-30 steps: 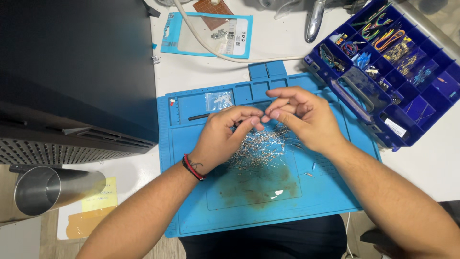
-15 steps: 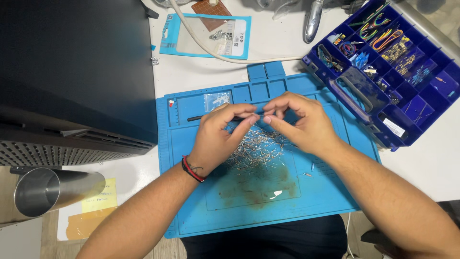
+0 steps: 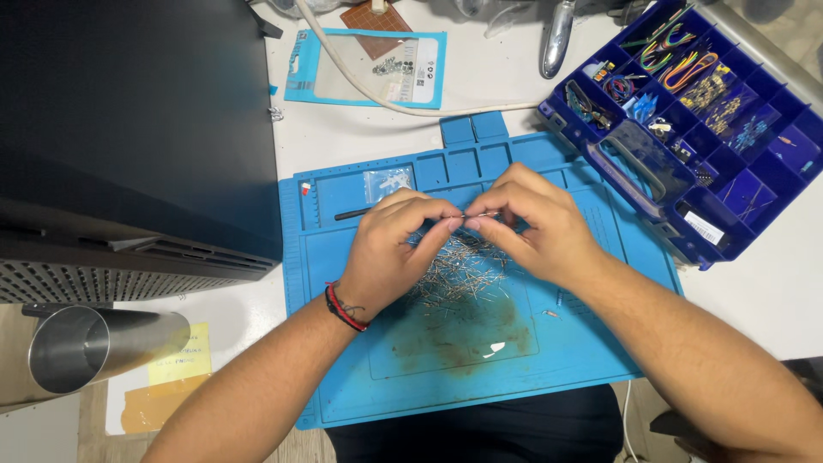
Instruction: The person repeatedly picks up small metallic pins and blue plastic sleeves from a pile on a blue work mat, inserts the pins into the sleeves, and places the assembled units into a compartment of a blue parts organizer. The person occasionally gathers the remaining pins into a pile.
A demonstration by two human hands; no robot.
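A thin metal-legged component (image 3: pixel 470 215), too small to tell apart in detail, is pinched at either end between the fingertips of both hands, held just above a loose heap of similar wire-legged parts (image 3: pixel 459 270) on a blue rubbery work mat (image 3: pixel 591 343). In the head view, the left hand (image 3: pixel 390 253), a red-and-black cord band at its wrist, nips one lead while the right hand (image 3: pixel 536 223) nips the other, fingers curled in close. The part looks light and springy; a slack pinch could flick it into the heap, where it would be hard to pick out, and too hard a twist could likely kink the fine lead. The mat is matte, moulded with shallow trays, and stained brown in the middle. On the white worktop (image 3: pixel 754 300), a dark blue compartment box (image 3: pixel 711 111) holds coloured wires, and a brushed steel cylinder (image 3: pixel 94 347) lies at the left.
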